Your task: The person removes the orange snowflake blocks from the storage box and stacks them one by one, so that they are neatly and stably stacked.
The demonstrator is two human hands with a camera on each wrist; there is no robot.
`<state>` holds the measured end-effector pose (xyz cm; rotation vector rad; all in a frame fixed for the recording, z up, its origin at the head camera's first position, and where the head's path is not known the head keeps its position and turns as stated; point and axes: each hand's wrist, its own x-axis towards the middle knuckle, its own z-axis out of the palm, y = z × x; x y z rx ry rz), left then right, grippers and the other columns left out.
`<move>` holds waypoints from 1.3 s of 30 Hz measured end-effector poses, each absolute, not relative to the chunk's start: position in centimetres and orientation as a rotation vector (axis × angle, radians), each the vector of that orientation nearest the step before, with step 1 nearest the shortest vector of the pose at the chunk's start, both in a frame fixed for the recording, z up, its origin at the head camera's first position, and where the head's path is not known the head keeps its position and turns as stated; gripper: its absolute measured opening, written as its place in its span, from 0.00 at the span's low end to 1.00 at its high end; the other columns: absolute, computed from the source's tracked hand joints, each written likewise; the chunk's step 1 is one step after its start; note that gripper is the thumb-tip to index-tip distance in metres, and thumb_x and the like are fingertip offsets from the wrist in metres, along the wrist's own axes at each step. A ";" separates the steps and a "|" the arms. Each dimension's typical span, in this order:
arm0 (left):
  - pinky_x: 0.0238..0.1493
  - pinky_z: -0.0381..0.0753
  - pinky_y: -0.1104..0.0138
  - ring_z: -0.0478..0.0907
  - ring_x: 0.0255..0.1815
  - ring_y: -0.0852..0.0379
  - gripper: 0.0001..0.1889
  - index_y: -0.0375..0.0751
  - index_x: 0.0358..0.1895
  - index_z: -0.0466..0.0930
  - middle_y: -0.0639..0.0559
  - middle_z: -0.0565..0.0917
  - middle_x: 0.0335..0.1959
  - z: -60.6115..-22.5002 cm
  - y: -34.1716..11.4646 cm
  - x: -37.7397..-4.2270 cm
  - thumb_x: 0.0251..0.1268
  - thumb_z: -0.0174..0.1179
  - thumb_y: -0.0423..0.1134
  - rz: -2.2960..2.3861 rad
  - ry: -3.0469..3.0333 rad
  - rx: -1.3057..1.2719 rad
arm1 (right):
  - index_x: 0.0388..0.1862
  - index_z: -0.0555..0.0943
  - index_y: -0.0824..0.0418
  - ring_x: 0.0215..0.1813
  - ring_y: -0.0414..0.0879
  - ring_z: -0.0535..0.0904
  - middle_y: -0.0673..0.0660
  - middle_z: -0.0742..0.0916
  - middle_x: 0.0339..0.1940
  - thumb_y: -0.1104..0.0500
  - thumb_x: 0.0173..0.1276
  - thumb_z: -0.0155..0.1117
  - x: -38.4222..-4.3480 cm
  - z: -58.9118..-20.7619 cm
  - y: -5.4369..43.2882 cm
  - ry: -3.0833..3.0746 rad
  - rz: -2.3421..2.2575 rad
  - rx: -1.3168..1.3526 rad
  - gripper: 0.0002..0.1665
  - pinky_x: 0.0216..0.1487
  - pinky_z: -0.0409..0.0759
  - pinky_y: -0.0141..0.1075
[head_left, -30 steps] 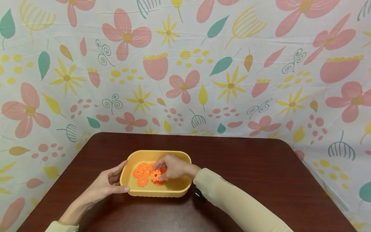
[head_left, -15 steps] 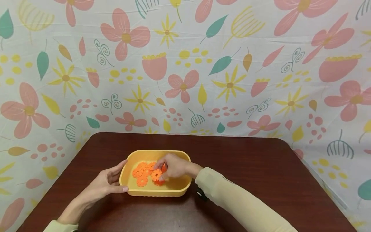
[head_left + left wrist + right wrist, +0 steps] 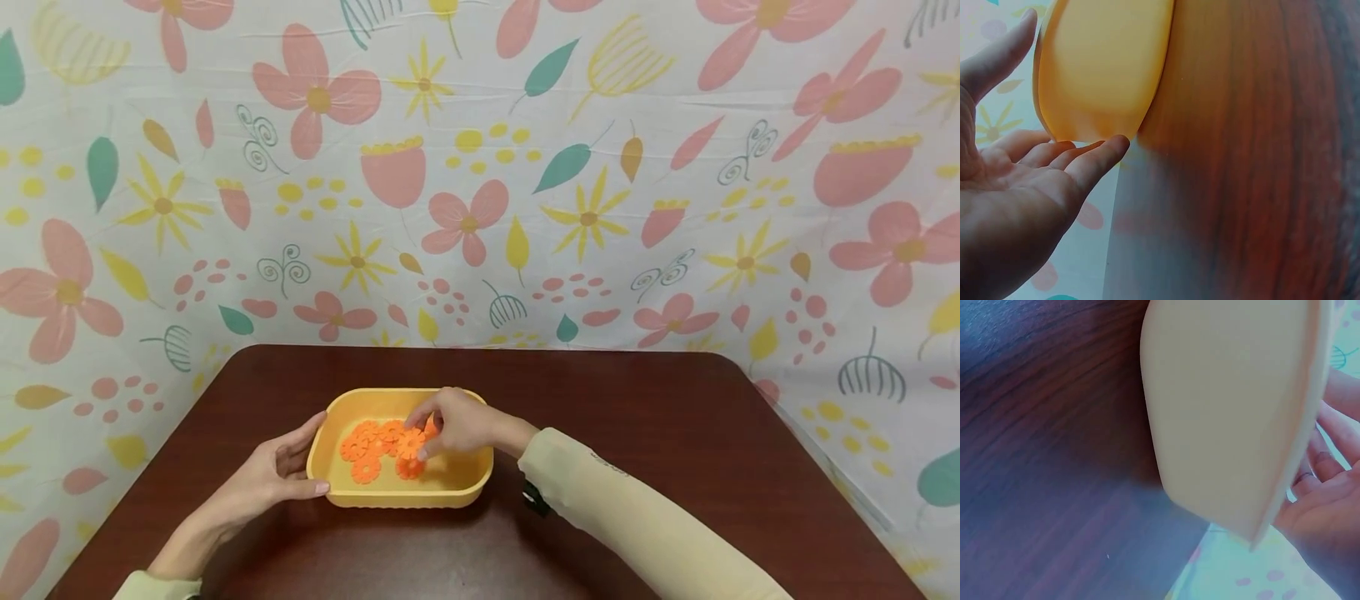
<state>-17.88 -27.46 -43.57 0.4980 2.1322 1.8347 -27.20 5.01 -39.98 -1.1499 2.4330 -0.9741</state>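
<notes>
A yellow plastic basin point(image 3: 450, 498) stands on the dark wooden table, holding several orange flower-shaped discs point(image 3: 366, 468) mostly in its left half. My left hand point(image 3: 262, 477) holds the basin's left end, thumb at the front corner and fingers farther back along the rim. In the left wrist view, that hand point(image 3: 1035, 181) spans the basin's end wall point(image 3: 1104, 62). Reaching over the basin's right side, my right hand point(image 3: 461, 425) pinches an orange flower-shaped disc point(image 3: 411, 443) between thumb and fingers, raised over the others. The basin wall point(image 3: 1229, 412) hides its fingertips in the right wrist view.
The brown table point(image 3: 615, 433) extends right of and behind the basin. A white cloth with printed flowers point(image 3: 480, 167) hangs behind the table and along its sides. A dark object point(image 3: 534, 498) shows under the right sleeve at the wrist.
My right hand has moved slightly right and up with the pinched orange disc, which has tilted. The left hand keeps its hold on the basin. The head view has shifted a little.
</notes>
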 end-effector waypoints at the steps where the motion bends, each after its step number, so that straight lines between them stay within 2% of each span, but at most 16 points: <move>1: 0.61 0.81 0.62 0.67 0.77 0.42 0.51 0.34 0.86 0.44 0.32 0.51 0.84 -43.6 -27.5 -18.0 0.68 0.69 0.27 1.834 2.131 0.499 | 0.52 0.91 0.60 0.25 0.45 0.73 0.48 0.89 0.40 0.62 0.58 0.86 -27.2 -39.8 5.2 2.436 -0.980 -1.158 0.22 0.31 0.71 0.30; 7: 0.60 0.81 0.63 0.67 0.76 0.37 0.50 0.33 0.86 0.44 0.31 0.51 0.84 -43.5 -27.6 -18.3 0.68 0.69 0.27 1.823 2.115 0.501 | 0.52 0.90 0.59 0.27 0.48 0.73 0.49 0.88 0.41 0.61 0.58 0.86 -27.1 -38.7 6.9 2.469 -0.995 -1.188 0.22 0.31 0.70 0.31; 20: 0.60 0.82 0.62 0.70 0.75 0.44 0.51 0.32 0.86 0.43 0.31 0.49 0.84 -43.5 -27.8 -18.2 0.68 0.69 0.26 1.825 2.108 0.505 | 0.54 0.90 0.55 0.32 0.48 0.73 0.47 0.86 0.43 0.59 0.60 0.84 -27.8 -35.7 11.7 2.622 -0.947 -1.168 0.22 0.37 0.73 0.35; 24: 0.59 0.82 0.61 0.72 0.73 0.43 0.50 0.31 0.85 0.43 0.29 0.48 0.84 -43.5 -27.9 -18.3 0.68 0.68 0.25 1.837 2.084 0.519 | 0.54 0.90 0.55 0.32 0.47 0.72 0.47 0.85 0.42 0.59 0.61 0.84 -28.2 -35.5 13.6 2.664 -0.947 -1.135 0.22 0.36 0.72 0.37; 33: 0.57 0.84 0.59 0.74 0.70 0.36 0.51 0.30 0.85 0.41 0.26 0.49 0.83 -43.4 -27.8 -18.3 0.68 0.68 0.24 1.851 2.050 0.514 | 0.54 0.90 0.57 0.33 0.48 0.73 0.52 0.85 0.38 0.58 0.60 0.85 -29.4 -36.7 18.4 2.729 -0.991 -1.024 0.22 0.37 0.72 0.39; 39: 0.57 0.84 0.58 0.71 0.72 0.32 0.52 0.30 0.85 0.41 0.26 0.48 0.83 -43.3 -27.7 -18.1 0.68 0.69 0.25 1.848 2.052 0.487 | 0.54 0.91 0.57 0.33 0.48 0.73 0.49 0.86 0.40 0.58 0.59 0.85 -30.4 -39.0 21.7 2.776 -0.988 -0.925 0.23 0.35 0.73 0.38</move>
